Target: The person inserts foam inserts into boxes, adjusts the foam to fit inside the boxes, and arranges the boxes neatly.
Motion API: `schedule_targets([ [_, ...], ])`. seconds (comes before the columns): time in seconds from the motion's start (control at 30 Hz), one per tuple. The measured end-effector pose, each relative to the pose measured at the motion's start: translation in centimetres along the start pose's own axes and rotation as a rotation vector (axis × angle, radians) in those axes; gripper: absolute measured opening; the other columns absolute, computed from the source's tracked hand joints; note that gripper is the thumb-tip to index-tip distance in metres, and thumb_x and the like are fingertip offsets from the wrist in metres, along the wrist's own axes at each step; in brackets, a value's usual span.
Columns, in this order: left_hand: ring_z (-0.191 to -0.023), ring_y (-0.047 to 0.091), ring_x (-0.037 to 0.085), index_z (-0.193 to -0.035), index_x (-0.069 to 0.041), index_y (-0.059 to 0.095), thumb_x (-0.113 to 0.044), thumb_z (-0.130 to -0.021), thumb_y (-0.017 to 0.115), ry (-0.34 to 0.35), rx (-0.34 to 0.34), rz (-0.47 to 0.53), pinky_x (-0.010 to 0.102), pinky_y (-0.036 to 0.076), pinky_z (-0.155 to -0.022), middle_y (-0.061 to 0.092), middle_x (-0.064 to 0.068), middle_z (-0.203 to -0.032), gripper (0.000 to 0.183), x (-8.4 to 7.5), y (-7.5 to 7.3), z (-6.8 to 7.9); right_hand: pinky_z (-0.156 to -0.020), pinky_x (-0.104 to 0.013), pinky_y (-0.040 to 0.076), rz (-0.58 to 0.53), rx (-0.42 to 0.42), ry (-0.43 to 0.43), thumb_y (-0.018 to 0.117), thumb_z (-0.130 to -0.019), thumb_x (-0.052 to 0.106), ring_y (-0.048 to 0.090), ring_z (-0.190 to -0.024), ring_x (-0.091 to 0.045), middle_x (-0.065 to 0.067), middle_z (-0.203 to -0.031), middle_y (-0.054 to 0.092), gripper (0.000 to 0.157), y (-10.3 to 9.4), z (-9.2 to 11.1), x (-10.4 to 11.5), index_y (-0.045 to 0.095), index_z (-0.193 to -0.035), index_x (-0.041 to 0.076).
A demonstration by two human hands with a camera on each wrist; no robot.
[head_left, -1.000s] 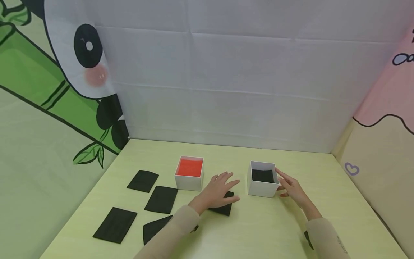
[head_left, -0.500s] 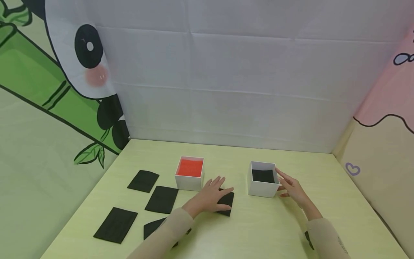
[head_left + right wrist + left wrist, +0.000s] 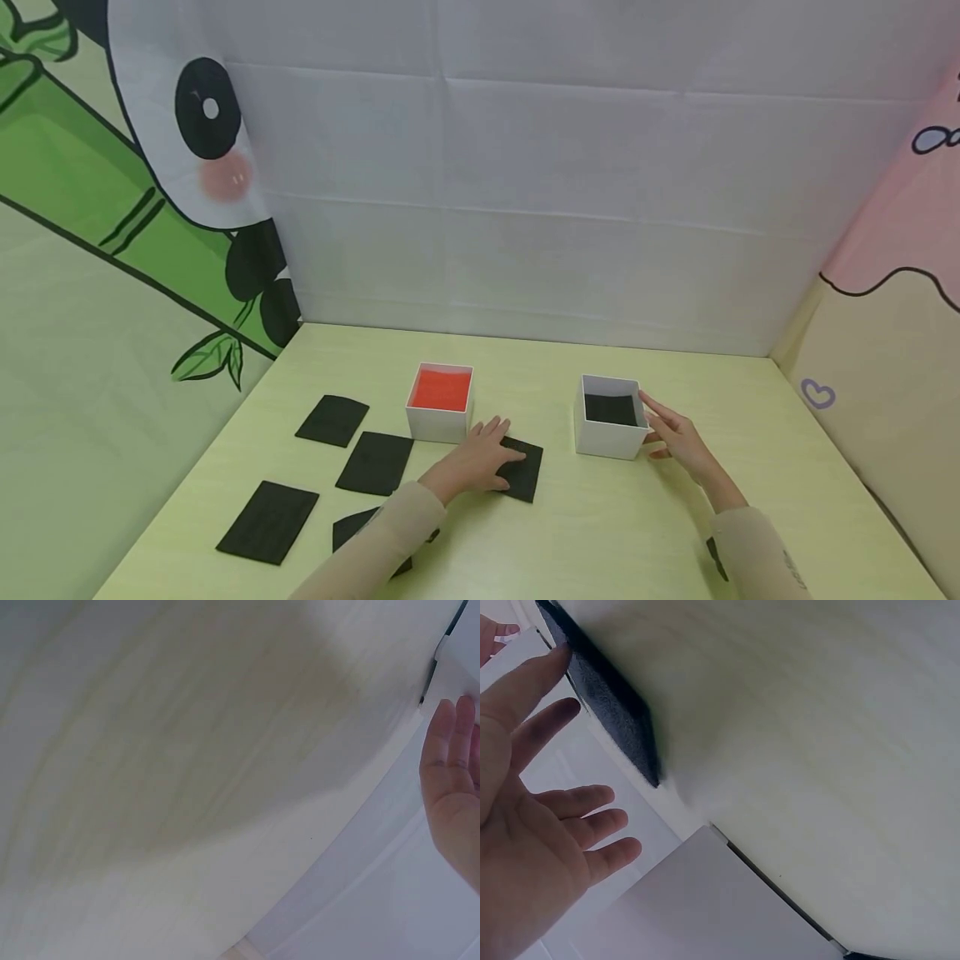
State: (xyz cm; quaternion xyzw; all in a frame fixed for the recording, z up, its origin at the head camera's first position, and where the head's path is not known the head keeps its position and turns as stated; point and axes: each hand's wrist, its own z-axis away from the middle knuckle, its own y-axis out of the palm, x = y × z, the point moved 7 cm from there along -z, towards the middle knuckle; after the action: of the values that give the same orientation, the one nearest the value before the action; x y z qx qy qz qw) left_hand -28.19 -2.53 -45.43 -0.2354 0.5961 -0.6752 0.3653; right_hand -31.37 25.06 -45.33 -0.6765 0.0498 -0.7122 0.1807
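Observation:
My left hand is low over a black cloth square in the middle of the table, its fingers spread. In the left wrist view the thumb is at the edge of that cloth square, and nothing is gripped. My right hand rests its fairly straight fingers along the right side of a white box, which has black cloth inside. The right wrist view shows the fingertips of that hand against the box wall. Left of it stands another white box with red cloth inside.
Several more black cloth squares lie on the left of the pale wooden table. One is partly hidden under the left forearm. A white sheet hangs behind the table.
My left hand has moved left and toward the near edge, coming down by the middle black cloth square, its fingers less widely spread. The right hand and both boxes have stayed in place.

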Motion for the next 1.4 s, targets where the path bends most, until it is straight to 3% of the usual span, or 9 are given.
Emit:
schedule_targets([
  [0.17, -0.129, 0.024, 0.031, -0.120, -0.023, 0.060, -0.031, -0.077, 0.070, -0.034, 0.042, 0.024, 0.045, 0.024, -0.101, 0.035, 0.016, -0.137, 0.044, 0.3, 0.4, -0.4, -0.067, -0.042, 0.050, 0.001, -0.002, 0.001, 0.041, -0.096, 0.023, 0.059, -0.083, -0.026, -0.031, -0.123, 0.044, 0.051, 0.0, 0.0, 0.0, 0.024, -0.141, 0.007],
  [0.5, -0.125, 0.030, 0.033, -0.108, -0.020, 0.062, -0.025, -0.071, 0.076, -0.069, 0.025, 0.118, 0.049, 0.027, -0.098, 0.043, 0.013, -0.131, 0.039, 0.5, 0.6, -1.1, -0.067, -0.042, 0.050, -0.007, -0.001, -0.002, 0.042, -0.096, 0.023, 0.059, -0.082, -0.025, -0.032, -0.123, 0.043, 0.051, 0.0, 0.0, -0.1, 0.024, -0.141, 0.006],
  [0.77, -0.108, 0.043, 0.020, -0.105, -0.022, 0.061, -0.028, -0.069, 0.077, -0.054, 0.005, 0.083, 0.042, 0.032, -0.094, 0.052, 0.002, -0.109, 0.040, 0.5, 0.5, -1.3, -0.067, -0.043, 0.050, -0.010, 0.001, -0.017, 0.042, -0.096, 0.024, 0.060, -0.082, -0.024, -0.032, -0.122, 0.044, 0.051, 0.0, 0.1, 0.0, 0.025, -0.140, 0.005],
  [1.03, -0.112, 0.041, 0.024, -0.106, -0.021, 0.059, -0.026, -0.069, 0.077, -0.089, 0.052, 0.130, 0.041, 0.030, -0.096, 0.051, 0.005, -0.113, 0.042, 0.7, 0.6, -1.4, -0.067, -0.043, 0.050, -0.011, -0.004, -0.012, 0.042, -0.096, 0.024, 0.060, -0.080, -0.022, -0.033, -0.121, 0.045, 0.051, 0.0, 0.1, -0.1, 0.024, -0.140, 0.005],
  [1.2, -0.095, 0.043, 0.019, -0.103, -0.022, 0.059, -0.031, -0.067, 0.079, -0.064, 0.020, 0.090, 0.031, 0.035, -0.085, 0.047, 0.004, -0.101, 0.042, 0.8, 0.3, -1.4, -0.066, -0.043, 0.050, -0.018, -0.009, -0.014, 0.042, -0.096, 0.024, 0.060, -0.080, -0.021, -0.032, -0.120, 0.045, 0.051, 0.0, 0.1, -0.2, 0.025, -0.140, 0.006],
  [1.4, -0.084, 0.040, 0.017, -0.098, -0.024, 0.062, -0.032, -0.061, 0.082, -0.096, -0.035, 0.095, 0.030, 0.036, -0.075, 0.042, 0.001, -0.096, 0.043, 1.0, 0.0, -1.6, -0.066, -0.042, 0.051, -0.021, -0.007, -0.014, 0.043, -0.096, 0.025, 0.060, -0.080, -0.021, -0.032, -0.123, 0.043, 0.051, 0.0, 0.0, -0.2, 0.025, -0.140, 0.006],
])
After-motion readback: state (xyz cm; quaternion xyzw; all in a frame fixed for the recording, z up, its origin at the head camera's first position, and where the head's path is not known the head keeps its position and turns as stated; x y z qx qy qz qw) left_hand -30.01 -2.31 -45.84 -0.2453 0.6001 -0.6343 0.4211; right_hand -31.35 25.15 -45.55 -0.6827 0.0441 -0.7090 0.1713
